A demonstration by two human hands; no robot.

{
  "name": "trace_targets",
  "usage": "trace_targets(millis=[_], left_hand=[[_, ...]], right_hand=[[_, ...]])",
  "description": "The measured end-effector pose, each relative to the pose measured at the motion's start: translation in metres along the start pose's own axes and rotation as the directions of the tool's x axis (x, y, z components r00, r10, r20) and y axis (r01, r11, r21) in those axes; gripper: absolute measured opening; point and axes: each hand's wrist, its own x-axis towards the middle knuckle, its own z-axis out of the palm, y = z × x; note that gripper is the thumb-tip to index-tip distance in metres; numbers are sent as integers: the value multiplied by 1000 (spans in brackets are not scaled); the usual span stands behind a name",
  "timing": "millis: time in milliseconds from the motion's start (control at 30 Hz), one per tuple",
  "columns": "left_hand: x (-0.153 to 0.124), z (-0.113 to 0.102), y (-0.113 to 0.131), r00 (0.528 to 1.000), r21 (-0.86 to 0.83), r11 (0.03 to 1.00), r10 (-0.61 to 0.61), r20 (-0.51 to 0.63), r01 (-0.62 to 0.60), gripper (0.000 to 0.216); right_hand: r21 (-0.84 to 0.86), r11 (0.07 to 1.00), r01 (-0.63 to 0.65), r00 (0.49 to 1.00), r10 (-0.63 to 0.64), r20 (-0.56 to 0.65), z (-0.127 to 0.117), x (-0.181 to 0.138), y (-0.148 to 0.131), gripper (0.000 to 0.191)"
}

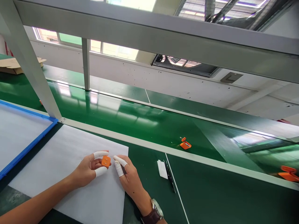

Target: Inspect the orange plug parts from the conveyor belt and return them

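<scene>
A small orange plastic part (pixel 106 161) sits between my two hands over a white foam sheet (pixel 70 161). My left hand (pixel 90 168) pinches it between thumb and forefinger, both in white finger cots. Just to its right, my right hand (pixel 127 175) rests on the sheet, its two cotted fingertips pointing at the part and almost touching it. A brown-strapped watch (pixel 155 213) is on my right wrist.
A glossy green conveyor belt (pixel 130 121) runs behind the bench and carries two more orange parts (pixel 185 144) (pixel 288 173). A blue-framed white tray (pixel 16 133) lies at the left. A white slip and a black pen (pixel 168 174) lie right of my hands. Grey frame posts (pixel 32 65) rise above.
</scene>
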Motion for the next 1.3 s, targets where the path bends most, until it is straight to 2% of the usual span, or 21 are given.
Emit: trace_targets(millis=[133,200,300,533,600,700,867,1000,1100,1200,1267,1300], left_hand=[[2,0,2,993,23,1000,-10,-121,13,46],[4,-1,7,993,-1,1000,-17,-118,17,38],[5,-3,17,995,-15,1000,-7,-97,5,38],[9,-12,37,976,347,935,143,-166,-78,33],[25,-19,37,963,465,882,188,-193,-78,40],[69,-33,36,924,658,748,311,-224,-93,46],[154,-53,41,875,724,686,391,-287,-69,41],[190,-64,49,851,768,639,422,-313,-35,30],[193,-68,48,823,781,624,453,-343,-18,34],[180,-64,41,761,800,600,527,-378,-18,49],[163,-55,34,734,827,558,591,-335,-73,52],[153,-49,30,735,841,527,617,-281,-121,49]], right_hand=[[-86,992,93,995,-91,30,2,2,-1,29],[-112,987,114,993,-111,40,2,2,-1,28],[-130,983,130,991,-126,35,2,2,-1,27],[-184,969,163,986,-163,12,5,4,1,22],[-205,965,162,987,-162,14,6,5,0,20],[-239,957,163,987,-162,25,5,6,-1,18],[-275,948,163,987,-160,33,6,4,0,16],[-284,946,155,988,-156,19,8,3,3,16],[-279,949,147,988,-152,5,8,3,5,16],[-268,951,153,987,-159,-1,7,4,5,17],[-264,950,165,985,-170,3,7,4,5,18],[-263,950,170,985,-174,7,7,5,5,19]])
